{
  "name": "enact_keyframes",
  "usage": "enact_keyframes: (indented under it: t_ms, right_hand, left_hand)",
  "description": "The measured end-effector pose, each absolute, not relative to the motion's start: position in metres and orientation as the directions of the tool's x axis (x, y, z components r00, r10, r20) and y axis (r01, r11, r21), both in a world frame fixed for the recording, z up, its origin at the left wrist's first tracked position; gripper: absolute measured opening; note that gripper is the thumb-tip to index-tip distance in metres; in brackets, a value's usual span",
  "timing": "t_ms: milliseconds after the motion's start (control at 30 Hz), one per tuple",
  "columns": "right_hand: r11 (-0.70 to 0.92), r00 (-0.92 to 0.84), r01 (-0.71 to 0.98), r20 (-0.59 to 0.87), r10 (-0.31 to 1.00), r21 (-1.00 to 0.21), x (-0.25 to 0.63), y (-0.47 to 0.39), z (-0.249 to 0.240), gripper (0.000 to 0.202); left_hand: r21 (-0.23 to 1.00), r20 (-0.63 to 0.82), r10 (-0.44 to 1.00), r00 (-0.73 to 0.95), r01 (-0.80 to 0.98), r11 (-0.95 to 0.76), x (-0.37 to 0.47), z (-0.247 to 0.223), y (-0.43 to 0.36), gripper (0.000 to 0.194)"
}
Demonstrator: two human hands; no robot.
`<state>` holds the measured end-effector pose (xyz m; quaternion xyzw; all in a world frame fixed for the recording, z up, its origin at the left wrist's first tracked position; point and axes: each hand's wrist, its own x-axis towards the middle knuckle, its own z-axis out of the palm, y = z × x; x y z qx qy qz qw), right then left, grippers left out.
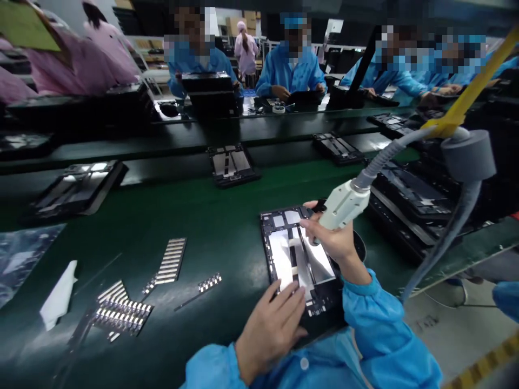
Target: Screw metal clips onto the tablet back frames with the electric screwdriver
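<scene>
An opened tablet (279,254) lies face-up on the green bench in front of me, with silvery battery panels and a black frame. My left hand (275,324) rests on its lower left part, fingers stretched out and flat. Above the tablet's right side, my right hand (334,240) is closed around a white corded hand tool (344,205). A ribbed grey cable sleeve (385,151) leads up from the back of that tool. Its working tip is hidden by my fingers. Behind my right wrist, part of a round dark dish (359,246) shows.
Strips of small metallic parts (121,310) and a white paper scrap (59,294) lie on the left. More opened tablets (232,165) sit along the green belt. Stacked tablets (413,200) stand at right beside the hanging cable (462,232). People in blue work opposite.
</scene>
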<state>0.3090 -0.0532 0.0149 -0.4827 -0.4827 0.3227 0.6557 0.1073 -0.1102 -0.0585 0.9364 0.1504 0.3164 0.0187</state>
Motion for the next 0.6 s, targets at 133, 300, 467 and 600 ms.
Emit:
enact_keyframes:
  t_ms: [133,300,467,600]
  right_hand:
    - [0.301,0.388,0.018,0.284,0.877,-0.953,0.319,-0.055,0.007,0.033]
    - [0.25,0.294,-0.023,0.233,0.927,-0.968,0.303,-0.049,-0.008,0.02]
    - [0.284,0.211,0.04,0.286,0.935,-0.958,0.285,-0.037,-0.022,0.017]
    - [0.245,0.193,0.029,0.246,0.95,-0.969,0.283,-0.033,-0.024,0.017]
  left_hand:
    - [-0.022,0.51,0.242,0.826,0.294,-0.955,0.1,-0.065,-0.075,0.028]
    - [0.033,0.429,0.289,0.856,0.305,-0.952,0.11,-0.057,0.04,0.035]
    - [0.248,0.342,0.394,0.853,0.323,-0.913,0.153,-0.059,0.104,0.038]
    - [0.265,0.374,0.441,0.816,0.362,-0.894,0.167,-0.065,0.128,0.037]
